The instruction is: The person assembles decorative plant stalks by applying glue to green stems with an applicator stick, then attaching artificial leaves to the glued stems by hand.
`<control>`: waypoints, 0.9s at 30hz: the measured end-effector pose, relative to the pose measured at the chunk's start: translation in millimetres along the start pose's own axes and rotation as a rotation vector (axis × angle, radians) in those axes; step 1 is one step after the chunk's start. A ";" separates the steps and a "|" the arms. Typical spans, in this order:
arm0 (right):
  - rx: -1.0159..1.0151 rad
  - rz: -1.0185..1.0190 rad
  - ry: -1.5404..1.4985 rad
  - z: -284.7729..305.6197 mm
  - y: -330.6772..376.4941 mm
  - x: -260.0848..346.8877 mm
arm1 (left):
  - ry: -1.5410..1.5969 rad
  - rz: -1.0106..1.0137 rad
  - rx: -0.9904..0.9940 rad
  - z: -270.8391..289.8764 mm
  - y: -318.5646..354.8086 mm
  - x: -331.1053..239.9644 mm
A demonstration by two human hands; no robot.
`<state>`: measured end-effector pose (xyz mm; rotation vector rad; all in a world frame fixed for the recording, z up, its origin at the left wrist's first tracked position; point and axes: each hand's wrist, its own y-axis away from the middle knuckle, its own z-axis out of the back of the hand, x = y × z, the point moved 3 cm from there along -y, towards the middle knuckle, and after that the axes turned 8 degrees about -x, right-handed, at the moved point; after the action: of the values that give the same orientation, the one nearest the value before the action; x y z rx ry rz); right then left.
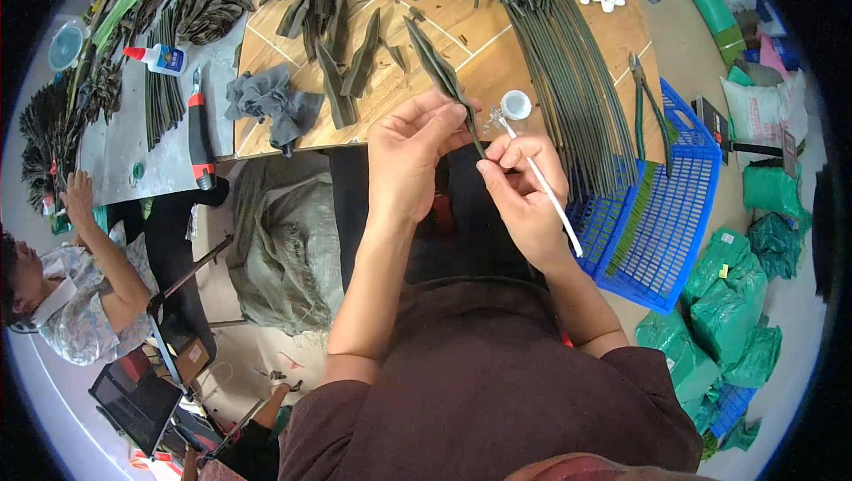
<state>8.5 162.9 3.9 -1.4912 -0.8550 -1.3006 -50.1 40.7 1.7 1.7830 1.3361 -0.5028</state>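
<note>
The left hand has a long, dark green leaf up above the front edge of the worktop. The leaf points up and away from the person. Held that way, its thin stem comes down toward the right hand, so both hands can likely keep it steady.

The right hand also has a white stick. It slants across the fingers, with its far end close to a small white pot. The pot sits near the front edge — maybe so it is easy to reach. What is in it is hard to tell.

A big bunch of dark green stalks lies on the right, mostly side by side, perhaps so they are easy to pick up one by one. More loose leaves lie to the left, by a crumpled grey cloth. The pliers lie to the right, above the blue basket.

Now the grip. The left thumb and fingers are pinched closed on the low part of the leaf. The right grip is closed too — its fingers hold the white stick, and its thumb and fingertip seem to pinch the stem.
</note>
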 end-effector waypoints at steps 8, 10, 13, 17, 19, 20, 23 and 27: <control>0.064 0.115 0.133 15.1 -3.1 20.0 | -0.099 -0.090 -0.130 8.1 -5.8 2.2; 0.096 0.188 0.130 18.3 -5.5 25.0 | -0.098 -0.079 -0.131 8.7 -4.9 2.7; 0.159 0.269 0.123 14.0 -5.0 31.0 | -0.105 -0.090 -0.123 8.1 -2.8 3.0; 0.183 0.291 0.184 12.1 -9.3 26.6 | -0.091 -0.072 -0.110 5.2 -0.6 1.6; 0.180 0.288 0.240 11.8 -10.8 24.1 | -0.094 -0.070 -0.105 4.9 0.3 1.0; 0.182 0.288 0.240 12.0 -10.6 25.1 | -0.089 -0.069 -0.094 5.0 0.7 0.3; 0.156 0.283 0.152 15.1 -7.8 34.6 | -0.076 -0.061 -0.074 8.2 -0.8 0.7; 0.108 0.207 0.143 18.5 0.4 33.1 | 0.010 -0.035 -0.035 9.1 -0.6 0.4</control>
<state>21.0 177.8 36.5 -1.3467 -0.6494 -1.1737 -49.1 33.6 -4.0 1.7388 1.3773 -0.4873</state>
